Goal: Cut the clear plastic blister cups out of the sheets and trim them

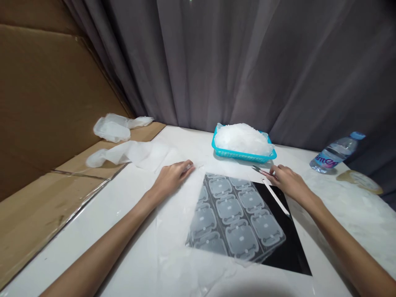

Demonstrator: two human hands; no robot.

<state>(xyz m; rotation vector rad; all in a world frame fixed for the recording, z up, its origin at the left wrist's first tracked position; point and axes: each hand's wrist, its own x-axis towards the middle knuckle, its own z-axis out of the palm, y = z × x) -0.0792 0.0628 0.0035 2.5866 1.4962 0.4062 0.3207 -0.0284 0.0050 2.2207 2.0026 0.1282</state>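
My left hand (176, 176) rests on the white table left of the moulded sheet, fingers curled together with a small clear, shiny piece at the tips; its kind is unclear. My right hand (287, 181) is closed around small scissors (261, 170), their dark blades pointing left and slightly apart. Below them lies a translucent plastic sheet (229, 207) with rows of rounded-square shapes, partly covering a black sheet (295, 247). A slim white strip (276, 198) lies on the black sheet, close to my right hand.
A blue basket (244, 156) heaped with white material (243, 139) stands at the back. Rightward are a water bottle (335, 153) and a roll of tape (360, 181). White film (139, 154) and clear plastic pieces (113, 127) lie left, near cardboard (62, 194). A grey curtain (201, 62) hangs behind.
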